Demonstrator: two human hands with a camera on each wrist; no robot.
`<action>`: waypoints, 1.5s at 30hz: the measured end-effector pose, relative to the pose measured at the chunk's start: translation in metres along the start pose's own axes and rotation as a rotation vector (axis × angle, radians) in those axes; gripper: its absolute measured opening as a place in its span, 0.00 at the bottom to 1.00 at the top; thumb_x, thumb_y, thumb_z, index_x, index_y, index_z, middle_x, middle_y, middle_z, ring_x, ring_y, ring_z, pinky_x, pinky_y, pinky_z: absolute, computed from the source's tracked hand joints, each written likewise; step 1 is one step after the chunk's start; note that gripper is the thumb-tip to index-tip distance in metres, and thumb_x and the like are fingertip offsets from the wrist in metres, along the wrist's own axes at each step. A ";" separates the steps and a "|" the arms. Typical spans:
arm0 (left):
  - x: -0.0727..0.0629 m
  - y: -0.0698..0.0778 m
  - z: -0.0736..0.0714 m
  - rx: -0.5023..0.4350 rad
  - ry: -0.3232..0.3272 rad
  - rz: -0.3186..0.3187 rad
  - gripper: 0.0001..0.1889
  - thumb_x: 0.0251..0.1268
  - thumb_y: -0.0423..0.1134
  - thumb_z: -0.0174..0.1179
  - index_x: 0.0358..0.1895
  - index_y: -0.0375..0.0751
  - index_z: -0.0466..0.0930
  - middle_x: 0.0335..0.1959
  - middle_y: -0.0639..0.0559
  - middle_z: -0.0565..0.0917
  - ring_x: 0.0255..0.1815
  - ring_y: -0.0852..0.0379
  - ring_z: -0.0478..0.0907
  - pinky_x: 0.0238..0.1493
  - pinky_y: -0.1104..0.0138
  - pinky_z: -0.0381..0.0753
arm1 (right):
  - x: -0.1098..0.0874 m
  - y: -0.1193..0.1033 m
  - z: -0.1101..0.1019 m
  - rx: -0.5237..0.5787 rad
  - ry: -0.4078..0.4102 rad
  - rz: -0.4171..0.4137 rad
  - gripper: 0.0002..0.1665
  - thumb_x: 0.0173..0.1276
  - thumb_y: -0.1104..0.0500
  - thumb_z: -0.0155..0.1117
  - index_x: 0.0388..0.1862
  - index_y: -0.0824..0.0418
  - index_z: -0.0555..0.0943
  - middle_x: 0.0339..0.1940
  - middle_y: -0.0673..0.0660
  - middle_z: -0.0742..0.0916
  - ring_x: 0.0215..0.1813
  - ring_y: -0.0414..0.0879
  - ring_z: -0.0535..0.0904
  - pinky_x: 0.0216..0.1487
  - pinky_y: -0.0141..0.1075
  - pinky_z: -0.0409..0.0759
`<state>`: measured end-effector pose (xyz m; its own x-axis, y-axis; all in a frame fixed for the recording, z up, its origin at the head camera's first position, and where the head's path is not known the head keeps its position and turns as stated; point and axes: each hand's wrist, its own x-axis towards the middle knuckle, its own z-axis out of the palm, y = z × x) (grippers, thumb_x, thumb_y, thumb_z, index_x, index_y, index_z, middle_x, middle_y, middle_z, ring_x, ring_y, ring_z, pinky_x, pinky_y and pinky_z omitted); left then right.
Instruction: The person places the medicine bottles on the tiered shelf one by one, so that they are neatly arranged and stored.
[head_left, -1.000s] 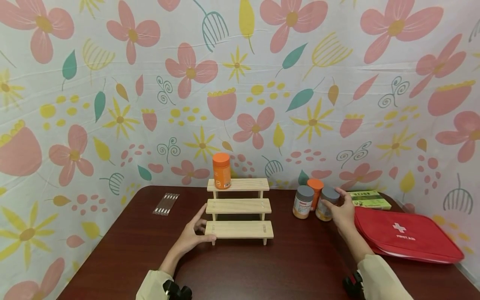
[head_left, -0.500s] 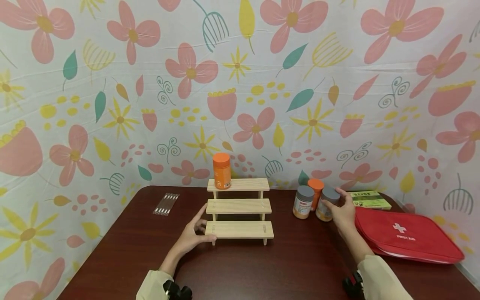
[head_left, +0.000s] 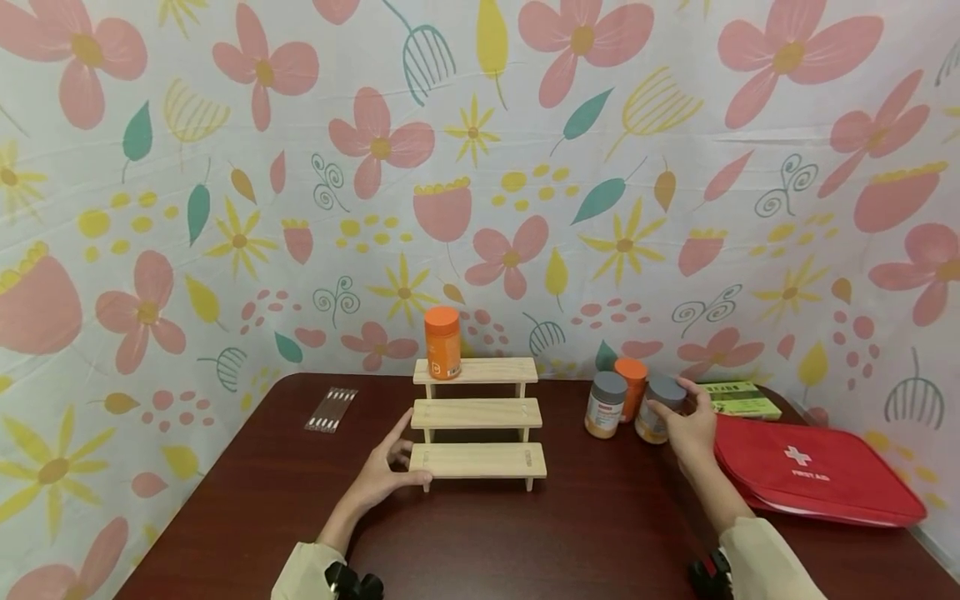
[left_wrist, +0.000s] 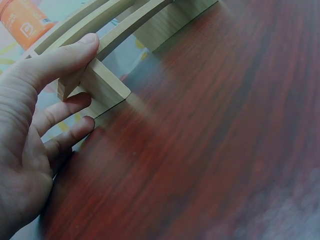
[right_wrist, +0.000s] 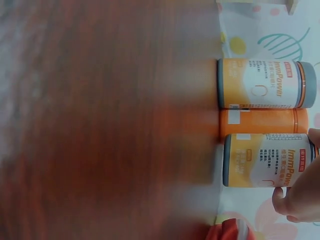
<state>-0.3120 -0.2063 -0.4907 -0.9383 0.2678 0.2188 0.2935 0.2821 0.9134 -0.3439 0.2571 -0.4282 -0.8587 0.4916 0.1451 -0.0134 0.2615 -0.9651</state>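
Note:
My left hand [head_left: 384,471] grips the left end of the wooden three-step display stand [head_left: 477,458]; in the left wrist view its thumb [left_wrist: 82,50] lies on the lowest step and fingers touch the leg. My right hand [head_left: 690,425] pinches a grey-capped vitamin bottle [right_wrist: 262,160] near its cap. This bottle stands upright, partly covered by the fingers in the head view. Just left of it is an orange vitamin bottle [head_left: 633,387], then a second grey-capped vitamin bottle [head_left: 604,408]. Another orange bottle [head_left: 443,346] stands on the left of the top step.
A red first aid bag [head_left: 817,471] lies right of my right forearm. Behind it rests a green-yellow box [head_left: 741,400]. On the left of the dark wooden table [head_left: 247,492] lies a clear pack of cotton swabs [head_left: 332,409]. A flower-patterned cloth [head_left: 480,167] hangs behind.
My right hand and the grey-capped bottle it pinches have shifted slightly right, away from the orange bottle. My left hand stays on the stand.

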 end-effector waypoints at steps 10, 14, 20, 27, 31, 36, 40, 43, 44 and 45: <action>-0.001 0.002 0.000 -0.014 0.004 -0.019 0.56 0.50 0.36 0.74 0.80 0.53 0.46 0.45 0.41 0.85 0.35 0.59 0.77 0.46 0.66 0.73 | -0.007 -0.022 -0.010 0.060 0.013 -0.050 0.39 0.67 0.62 0.64 0.74 0.59 0.60 0.73 0.61 0.65 0.72 0.57 0.64 0.69 0.50 0.66; -0.003 0.001 -0.001 -0.001 -0.001 -0.011 0.55 0.50 0.37 0.74 0.79 0.57 0.46 0.45 0.41 0.85 0.35 0.60 0.77 0.45 0.66 0.73 | -0.010 -0.030 -0.010 0.068 0.043 -0.099 0.38 0.66 0.62 0.66 0.73 0.59 0.63 0.64 0.48 0.71 0.64 0.45 0.68 0.62 0.35 0.69; -0.003 0.001 0.000 0.000 -0.008 -0.003 0.56 0.51 0.36 0.74 0.80 0.54 0.45 0.46 0.40 0.85 0.35 0.59 0.76 0.45 0.66 0.73 | -0.019 -0.044 -0.010 0.060 0.056 -0.198 0.37 0.64 0.62 0.69 0.70 0.57 0.66 0.51 0.34 0.70 0.50 0.30 0.70 0.48 0.19 0.68; -0.002 0.002 0.001 -0.010 -0.011 -0.004 0.56 0.51 0.36 0.73 0.79 0.56 0.45 0.47 0.40 0.85 0.36 0.59 0.76 0.45 0.66 0.73 | -0.030 -0.066 -0.006 0.047 -0.001 -0.253 0.38 0.64 0.63 0.69 0.71 0.59 0.65 0.47 0.36 0.71 0.43 0.26 0.72 0.40 0.16 0.70; -0.001 0.003 0.002 -0.015 -0.007 -0.017 0.56 0.51 0.35 0.73 0.79 0.57 0.45 0.47 0.40 0.85 0.36 0.59 0.76 0.46 0.66 0.73 | -0.036 -0.074 -0.002 0.085 -0.057 -0.238 0.38 0.64 0.62 0.68 0.71 0.57 0.64 0.48 0.34 0.72 0.43 0.25 0.74 0.41 0.16 0.72; 0.001 0.003 0.001 -0.011 -0.003 -0.014 0.56 0.51 0.36 0.73 0.80 0.53 0.45 0.47 0.40 0.85 0.36 0.59 0.77 0.45 0.66 0.73 | -0.042 -0.082 0.001 0.136 -0.091 -0.236 0.38 0.64 0.62 0.68 0.71 0.55 0.65 0.49 0.36 0.73 0.44 0.26 0.75 0.41 0.17 0.73; 0.001 0.001 0.000 -0.008 -0.010 -0.001 0.55 0.51 0.36 0.73 0.80 0.54 0.45 0.47 0.40 0.85 0.36 0.59 0.77 0.46 0.66 0.73 | -0.045 -0.088 0.005 0.164 -0.094 -0.230 0.35 0.64 0.63 0.68 0.68 0.52 0.67 0.49 0.38 0.73 0.45 0.28 0.75 0.43 0.17 0.72; 0.000 0.000 0.000 -0.005 -0.011 0.001 0.55 0.51 0.36 0.73 0.80 0.56 0.45 0.47 0.40 0.85 0.36 0.59 0.77 0.46 0.66 0.73 | -0.047 -0.093 0.009 0.192 -0.104 -0.216 0.33 0.64 0.64 0.68 0.66 0.50 0.69 0.49 0.39 0.73 0.47 0.29 0.74 0.45 0.18 0.70; -0.001 -0.001 0.000 -0.004 -0.011 0.000 0.55 0.51 0.36 0.73 0.80 0.56 0.45 0.47 0.40 0.85 0.36 0.59 0.77 0.46 0.66 0.73 | -0.047 -0.094 0.011 0.199 -0.109 -0.209 0.33 0.64 0.64 0.68 0.66 0.50 0.69 0.50 0.39 0.73 0.48 0.30 0.74 0.46 0.18 0.70; -0.001 -0.001 0.000 -0.004 -0.010 -0.002 0.55 0.51 0.36 0.73 0.79 0.57 0.45 0.47 0.40 0.85 0.36 0.59 0.76 0.46 0.66 0.73 | -0.048 -0.095 0.012 0.206 -0.116 -0.204 0.33 0.64 0.64 0.68 0.66 0.51 0.69 0.50 0.39 0.74 0.49 0.31 0.74 0.46 0.18 0.70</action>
<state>-0.3112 -0.2072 -0.4914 -0.9371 0.2764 0.2132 0.2906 0.2795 0.9151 -0.3078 0.1984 -0.3460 -0.8800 0.3451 0.3263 -0.2853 0.1653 -0.9441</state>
